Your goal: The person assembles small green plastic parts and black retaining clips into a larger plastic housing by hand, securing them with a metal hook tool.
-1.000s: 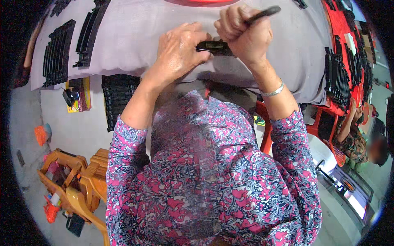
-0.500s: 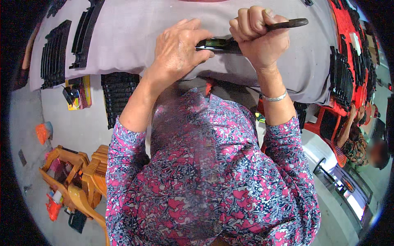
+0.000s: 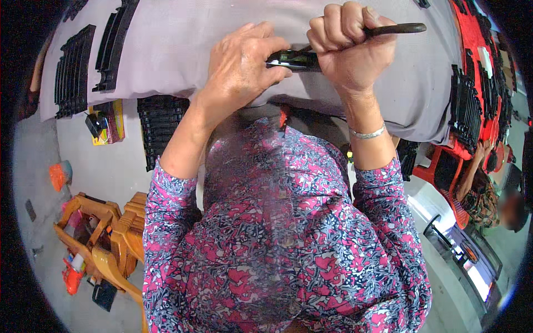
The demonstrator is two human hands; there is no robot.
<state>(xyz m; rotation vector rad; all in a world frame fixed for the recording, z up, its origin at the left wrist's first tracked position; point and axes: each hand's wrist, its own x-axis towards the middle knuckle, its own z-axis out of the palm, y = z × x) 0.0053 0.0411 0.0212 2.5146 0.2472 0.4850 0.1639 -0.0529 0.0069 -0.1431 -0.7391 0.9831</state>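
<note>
My left hand (image 3: 240, 67) pinches the left end of a short, glossy black part (image 3: 300, 65) between thumb and fingers, above the pale cloth. Wrapped in a fist, my right hand (image 3: 354, 53) grips a slim dark tool (image 3: 404, 29) whose rod-like end sticks out to the right. A thin dark length from the fist reaches left over the top of the part, and seems to touch it. The part's right end is hidden by my right hand, so I cannot tell what kind of tool this is.
A pale cloth-covered table (image 3: 166, 50) lies in front of me. Ribbed black strips (image 3: 75, 72) are stacked at its left, with more black strips (image 3: 463, 105) at the right. A wooden chair (image 3: 111, 238) stands lower left. Another person's arm (image 3: 472, 175) shows at far right.
My right fist has shifted slightly up, and the tool's end has moved a little to the right. The thin length over the black part is now more visible. My left hand stays nearly still.
</note>
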